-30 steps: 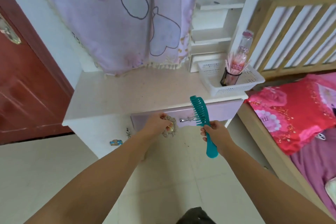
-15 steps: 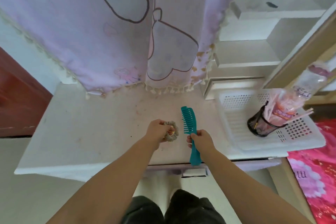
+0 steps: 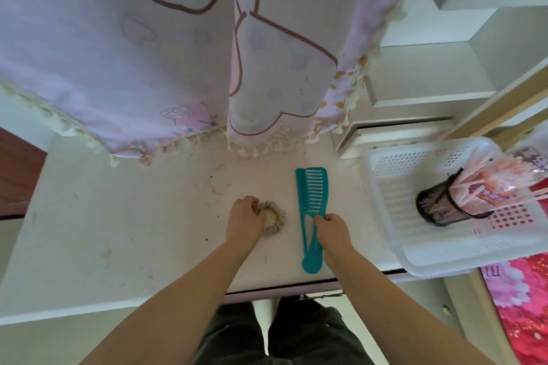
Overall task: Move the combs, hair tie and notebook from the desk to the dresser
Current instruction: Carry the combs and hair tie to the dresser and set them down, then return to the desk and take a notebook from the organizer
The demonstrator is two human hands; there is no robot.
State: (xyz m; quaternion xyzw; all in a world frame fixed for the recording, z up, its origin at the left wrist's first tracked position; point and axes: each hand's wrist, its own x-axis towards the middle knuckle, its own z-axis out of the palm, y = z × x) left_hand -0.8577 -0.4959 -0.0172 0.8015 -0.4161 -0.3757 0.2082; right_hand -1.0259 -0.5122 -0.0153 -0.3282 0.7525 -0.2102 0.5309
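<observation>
A teal wide-tooth comb lies flat on the white dresser top, teeth facing right. My right hand rests on its handle, fingers still pinching it. To its left a grey scrunchie hair tie with a yellow bit lies on the dresser top. My left hand touches the tie's left side, fingers curled on it. No notebook or other comb is visible.
A white plastic basket sits at the right end with a black mesh cup of pink sticks. A pink fringed cloth hangs over the back. White shelves stand at right rear; red bedding lies beyond the edge.
Both hands came down from in front of the drawer onto the dresser top. The comb, held upright before, now lies flat, and the hair tie rests on the surface.
</observation>
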